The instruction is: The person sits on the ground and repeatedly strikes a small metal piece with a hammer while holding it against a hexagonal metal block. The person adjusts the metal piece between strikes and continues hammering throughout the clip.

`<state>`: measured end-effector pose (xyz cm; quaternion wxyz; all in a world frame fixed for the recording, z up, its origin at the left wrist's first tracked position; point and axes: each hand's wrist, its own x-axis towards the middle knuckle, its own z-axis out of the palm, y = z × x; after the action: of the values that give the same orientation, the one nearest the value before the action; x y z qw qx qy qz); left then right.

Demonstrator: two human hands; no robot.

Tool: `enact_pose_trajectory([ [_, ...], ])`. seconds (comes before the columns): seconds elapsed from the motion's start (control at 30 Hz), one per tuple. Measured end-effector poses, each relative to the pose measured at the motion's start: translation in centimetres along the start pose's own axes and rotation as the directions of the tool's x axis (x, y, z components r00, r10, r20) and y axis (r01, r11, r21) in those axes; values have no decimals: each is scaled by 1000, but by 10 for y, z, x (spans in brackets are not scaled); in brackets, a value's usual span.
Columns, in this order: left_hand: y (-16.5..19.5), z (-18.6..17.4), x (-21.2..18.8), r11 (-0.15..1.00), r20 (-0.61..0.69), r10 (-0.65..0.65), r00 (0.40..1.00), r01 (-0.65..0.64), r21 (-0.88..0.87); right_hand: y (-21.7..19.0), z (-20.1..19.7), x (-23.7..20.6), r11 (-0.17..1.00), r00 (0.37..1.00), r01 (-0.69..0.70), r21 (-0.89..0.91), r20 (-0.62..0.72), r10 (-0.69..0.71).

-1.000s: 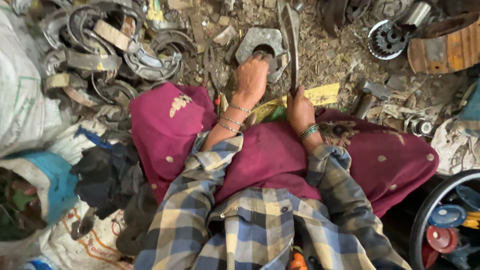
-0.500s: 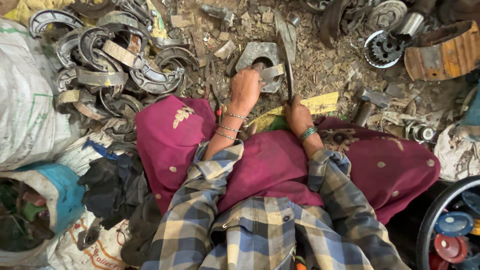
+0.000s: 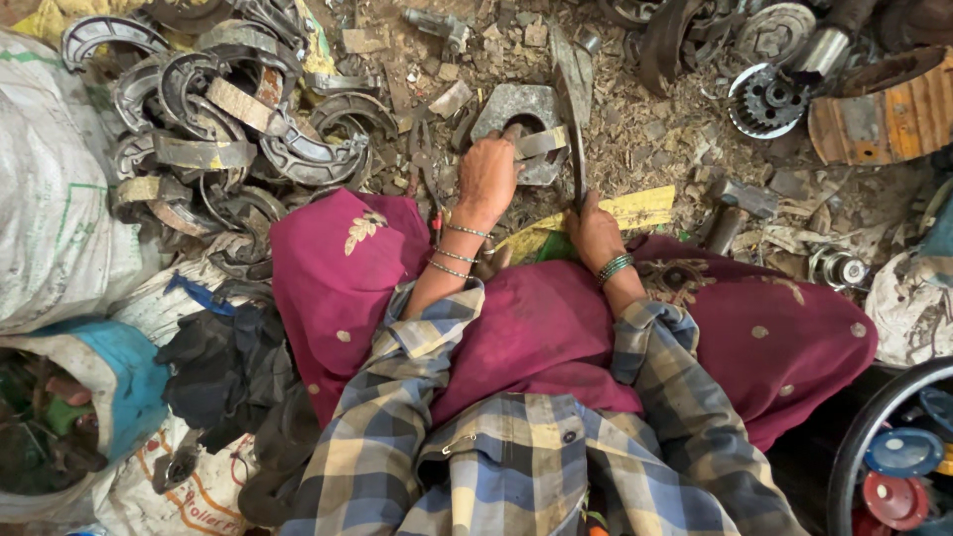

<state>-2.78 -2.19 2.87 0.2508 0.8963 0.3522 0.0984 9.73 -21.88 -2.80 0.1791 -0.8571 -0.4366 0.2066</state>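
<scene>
Since a second ago the long flat blade [image 3: 570, 109] has tipped from leaning toward one o'clock to standing close to twelve, its lower end brought in against the grey metal plate with a round hole [image 3: 523, 117], and the left hand [image 3: 486, 179] has slid a little toward six o'clock along that plate. The plate itself lies where it lay, on the littered ground [image 3: 655, 149] at twelve o'clock from the lap

The left hand is pressed down on the plate's near edge, fingers curled over a pale strip of lining [image 3: 541, 144] that sticks out at three o'clock of it; it reads as holding the piece steady. The right hand [image 3: 594, 230] is closed round the blade's handle, just at five o'clock of the plate, thumb side up. With the blade now upright against the strip, the work seems to have passed from lining up to prising or chopping the lining off the metal, though the contact point is partly hidden by the fingers

At ten o'clock sits a heap of curved brake shoes [image 3: 199, 129]; at two o'clock a toothed wheel [image 3: 769, 99]; a white sack [image 3: 50, 228] lies at nine o'clock
</scene>
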Motion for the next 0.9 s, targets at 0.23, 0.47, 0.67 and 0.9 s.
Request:
enact_pose_trajectory([
  [0.23, -2, 4, 0, 999, -56, 35, 998, -34, 22, -3, -4, -1, 999, 1000, -24, 39, -16, 25],
  [0.47, -6, 17, 4, 998, -110, 61, 992, -59, 19, -33, -44, -44, 949, 847, 227, 220, -525, -81],
  [0.67, -6, 22, 9, 999, -57, 40, 998, -40, 6, -15, -11, -35, 981, 916, -80, 178, -376, 143],
  [0.9, -6, 19, 5, 997, -152, 47, 987, -37, 64, -7, -49, -32, 990, 885, 31, 135, -464, 35],
])
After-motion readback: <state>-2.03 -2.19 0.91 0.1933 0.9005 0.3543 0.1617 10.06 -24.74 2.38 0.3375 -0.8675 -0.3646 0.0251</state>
